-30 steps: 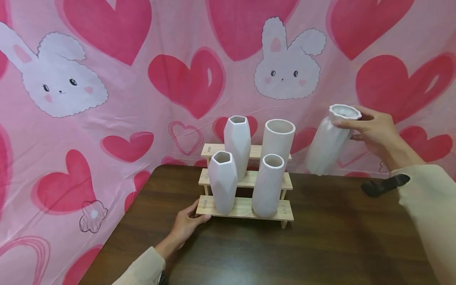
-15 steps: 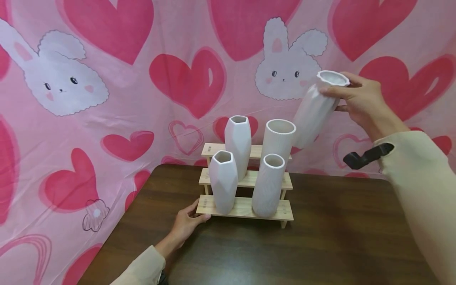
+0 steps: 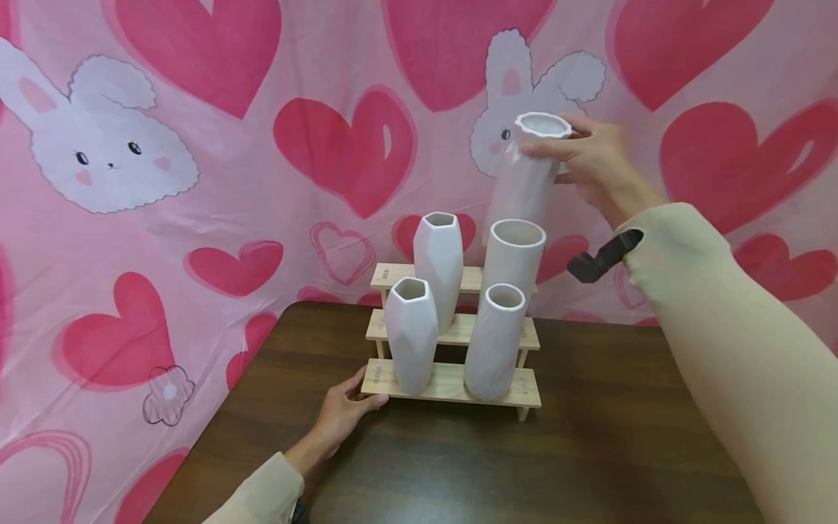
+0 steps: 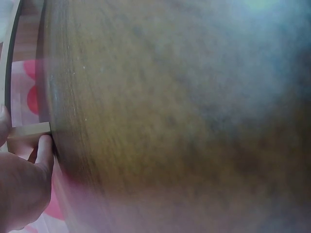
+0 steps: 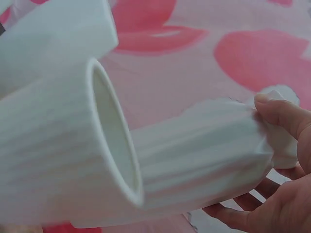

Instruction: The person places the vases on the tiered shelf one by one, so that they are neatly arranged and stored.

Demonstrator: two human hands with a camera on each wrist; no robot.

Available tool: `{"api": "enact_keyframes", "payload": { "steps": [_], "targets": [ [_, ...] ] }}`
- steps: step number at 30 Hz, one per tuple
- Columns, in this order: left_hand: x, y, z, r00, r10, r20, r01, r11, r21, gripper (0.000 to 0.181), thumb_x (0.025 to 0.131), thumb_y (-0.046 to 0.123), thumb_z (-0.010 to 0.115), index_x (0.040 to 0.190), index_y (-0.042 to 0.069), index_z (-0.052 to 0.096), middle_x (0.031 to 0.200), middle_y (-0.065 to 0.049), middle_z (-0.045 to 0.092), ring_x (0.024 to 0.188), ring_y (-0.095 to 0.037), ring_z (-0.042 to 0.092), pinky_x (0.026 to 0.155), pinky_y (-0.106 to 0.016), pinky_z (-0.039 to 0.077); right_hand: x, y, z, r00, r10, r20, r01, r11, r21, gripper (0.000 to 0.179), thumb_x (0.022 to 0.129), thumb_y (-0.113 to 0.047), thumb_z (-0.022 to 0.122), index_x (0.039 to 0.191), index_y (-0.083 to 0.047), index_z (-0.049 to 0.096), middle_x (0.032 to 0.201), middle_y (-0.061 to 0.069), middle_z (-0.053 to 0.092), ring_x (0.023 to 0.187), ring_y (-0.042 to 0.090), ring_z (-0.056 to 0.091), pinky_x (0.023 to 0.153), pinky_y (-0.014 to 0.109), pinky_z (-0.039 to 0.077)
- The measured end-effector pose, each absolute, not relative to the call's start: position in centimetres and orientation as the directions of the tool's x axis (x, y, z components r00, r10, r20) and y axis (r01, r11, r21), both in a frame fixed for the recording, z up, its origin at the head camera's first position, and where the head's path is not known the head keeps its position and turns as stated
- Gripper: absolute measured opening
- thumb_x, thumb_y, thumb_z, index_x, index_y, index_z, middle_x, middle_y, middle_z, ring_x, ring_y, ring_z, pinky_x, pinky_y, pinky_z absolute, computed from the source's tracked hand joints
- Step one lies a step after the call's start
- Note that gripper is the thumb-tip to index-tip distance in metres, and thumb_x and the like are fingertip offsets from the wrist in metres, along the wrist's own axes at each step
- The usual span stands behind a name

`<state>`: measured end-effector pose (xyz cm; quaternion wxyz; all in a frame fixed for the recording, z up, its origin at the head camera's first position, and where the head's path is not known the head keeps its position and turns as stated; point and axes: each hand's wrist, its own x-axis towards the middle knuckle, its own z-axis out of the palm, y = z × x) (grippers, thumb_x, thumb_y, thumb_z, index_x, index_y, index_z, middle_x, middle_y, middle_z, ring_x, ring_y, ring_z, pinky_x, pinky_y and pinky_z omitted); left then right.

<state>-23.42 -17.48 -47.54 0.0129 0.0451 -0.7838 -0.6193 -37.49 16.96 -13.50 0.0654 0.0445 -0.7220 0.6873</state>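
My right hand (image 3: pixel 602 160) grips a white ribbed vase (image 3: pixel 524 178) by its neck, just under the wavy rim. It is held up, slightly tilted, behind and above the stand's right side. In the right wrist view, thumb and fingers wrap the neck of this vase (image 5: pixel 199 150), and a cylindrical vase (image 5: pixel 53 150) covers its lower end. My left hand (image 3: pixel 340 415) grips the left end of the three-tier wooden stand (image 3: pixel 448 380), thumb at the bottom tier's front edge. The left wrist view shows a finger against the stand's leg (image 4: pixel 30 130).
Two faceted white vases stand at left, one in front (image 3: pixel 411 335) and one on the middle tier (image 3: pixel 439 266). At right, a smooth round vase (image 3: pixel 495 349) stands before a wider cylindrical vase (image 3: pixel 517 262). The brown table (image 3: pixel 589 437) meets a pink heart-patterned curtain (image 3: pixel 340 44).
My right hand has carried the ribbed vase up and leftward from beside the stand to above its back right. The left hand and the standing vases have stayed in place.
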Motion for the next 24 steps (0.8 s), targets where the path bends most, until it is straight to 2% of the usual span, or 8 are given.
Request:
{"api": "enact_keyframes", "payload": {
  "steps": [5, 13, 20, 24],
  "targets": [
    [-23.1, -17.3, -47.6, -0.996, -0.081, -0.040, -0.058, 0.226, 0.972, 0.078, 0.078, 0.020, 0.080, 0.144, 0.005, 0.042, 0.140, -0.019, 0.049, 0.120, -0.029, 0.054, 0.089, -0.035, 0.053, -37.8, 14.7, -14.1, -0.989, -0.008, 0.149, -0.149, 0.112, -0.982, 0.062, 0.067, -0.022, 0.090, 0.123, -0.018, 0.064, 0.117, 0.002, 0.060, 0.107, 0.022, 0.053, 0.100, 0.055, 0.041],
    [-23.1, -16.9, -47.6, -0.998, -0.064, -0.029, -0.042, 0.219, 0.975, 0.078, 0.078, 0.020, 0.080, 0.145, 0.005, 0.042, 0.138, -0.021, 0.051, 0.117, -0.028, 0.056, 0.086, -0.034, 0.054, -37.8, 12.9, -15.0, -0.990, -0.031, 0.136, -0.139, 0.225, -0.964, 0.066, 0.067, -0.028, 0.090, 0.127, -0.021, 0.062, 0.119, 0.002, 0.060, 0.108, 0.021, 0.054, 0.098, 0.049, 0.045],
    [-23.0, -17.0, -47.3, -0.996, -0.085, -0.041, -0.060, 0.242, 0.968, 0.078, 0.077, 0.019, 0.082, 0.144, 0.007, 0.044, 0.140, -0.016, 0.050, 0.119, -0.029, 0.055, 0.089, -0.037, 0.053, -37.5, 11.5, -15.8, -0.994, -0.083, 0.073, -0.092, 0.248, -0.964, 0.071, 0.069, -0.030, 0.088, 0.133, -0.029, 0.058, 0.125, 0.002, 0.059, 0.112, 0.025, 0.056, 0.100, 0.047, 0.043],
    [-22.9, -17.0, -47.3, -0.996, -0.081, -0.037, -0.055, 0.239, 0.970, 0.078, 0.078, 0.020, 0.081, 0.144, 0.006, 0.043, 0.141, -0.017, 0.049, 0.119, -0.029, 0.055, 0.089, -0.036, 0.053, -37.8, 10.7, -16.3, -0.994, -0.085, 0.069, -0.088, 0.241, -0.966, 0.068, 0.070, -0.028, 0.088, 0.132, -0.027, 0.059, 0.125, 0.004, 0.059, 0.112, 0.026, 0.056, 0.099, 0.046, 0.044]
  ]
}}
